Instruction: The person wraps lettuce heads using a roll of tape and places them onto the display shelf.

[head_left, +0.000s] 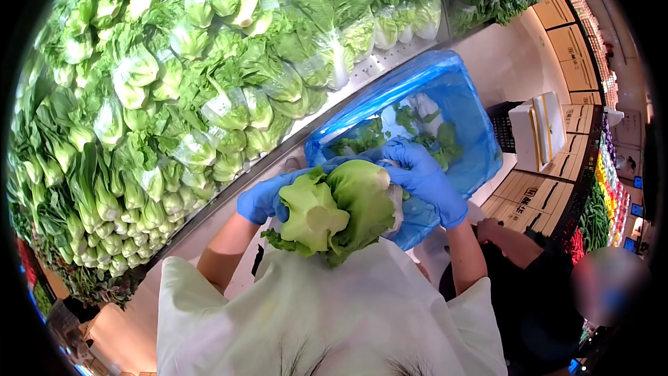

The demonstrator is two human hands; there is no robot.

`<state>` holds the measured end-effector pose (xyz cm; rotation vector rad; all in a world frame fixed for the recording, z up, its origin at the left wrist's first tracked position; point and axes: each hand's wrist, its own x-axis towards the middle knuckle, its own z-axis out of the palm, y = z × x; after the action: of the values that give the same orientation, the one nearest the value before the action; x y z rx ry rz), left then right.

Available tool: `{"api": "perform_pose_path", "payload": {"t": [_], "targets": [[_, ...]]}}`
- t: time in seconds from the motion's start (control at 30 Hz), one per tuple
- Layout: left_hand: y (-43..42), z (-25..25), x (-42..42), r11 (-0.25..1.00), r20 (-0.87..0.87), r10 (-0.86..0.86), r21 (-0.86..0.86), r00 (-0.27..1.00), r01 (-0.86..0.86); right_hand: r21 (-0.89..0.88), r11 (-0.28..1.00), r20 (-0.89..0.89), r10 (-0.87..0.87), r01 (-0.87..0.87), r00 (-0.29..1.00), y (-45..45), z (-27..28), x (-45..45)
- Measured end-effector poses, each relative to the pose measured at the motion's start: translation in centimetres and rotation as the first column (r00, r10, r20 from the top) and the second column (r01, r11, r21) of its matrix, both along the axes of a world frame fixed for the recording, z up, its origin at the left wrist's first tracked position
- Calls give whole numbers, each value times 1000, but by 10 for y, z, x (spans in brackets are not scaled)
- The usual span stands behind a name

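Observation:
A leafy green lettuce head is held in front of my chest, its pale cut stem end facing the camera. My left hand, in a blue glove, is wrapped round the lettuce's left side. My right hand, also blue-gloved, has its fingers curled at the upper right edge of a broad outer leaf. Its fingertips are partly hidden. Just beyond my hands stands a bin lined with a blue plastic bag, holding loose green leaves.
A sloping display of leafy vegetables, some in clear wrap, fills the left and top behind a metal edge. Cardboard boxes and a white crate stand right. A person in dark clothes is close at my right.

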<state>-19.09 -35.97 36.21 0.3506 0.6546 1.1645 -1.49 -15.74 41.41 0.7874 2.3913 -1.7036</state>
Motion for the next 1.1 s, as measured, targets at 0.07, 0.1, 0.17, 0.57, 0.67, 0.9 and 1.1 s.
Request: {"api": "perform_pose_path", "payload": {"t": [0.07,0.1,0.17,0.57,0.67,0.9,1.1], "targets": [[-1,-15,3,993,129,102,-79,986,-93,-132,990,22,-40,42,999,0,4,-2],[-5,-32,3,998,-100,52,-19,994,-54,-134,990,21,-41,43,999,-1,3,-1],[-10,-56,1,1000,-326,11,28,945,-2,-310,926,5,-223,213,975,-2,-1,1],[52,14,20,910,-28,394,-126,918,-395,114,945,-146,-289,307,946,-5,70,16],[68,10,31,863,-63,477,-155,877,-480,502,862,-129,-3,68,992,-19,79,-8],[86,-10,45,742,-376,630,34,679,-670,676,736,-59,39,11,997,-24,61,-27],[84,-12,45,711,-344,679,88,649,-698,642,767,-107,90,0,990,-22,59,-26]]}}
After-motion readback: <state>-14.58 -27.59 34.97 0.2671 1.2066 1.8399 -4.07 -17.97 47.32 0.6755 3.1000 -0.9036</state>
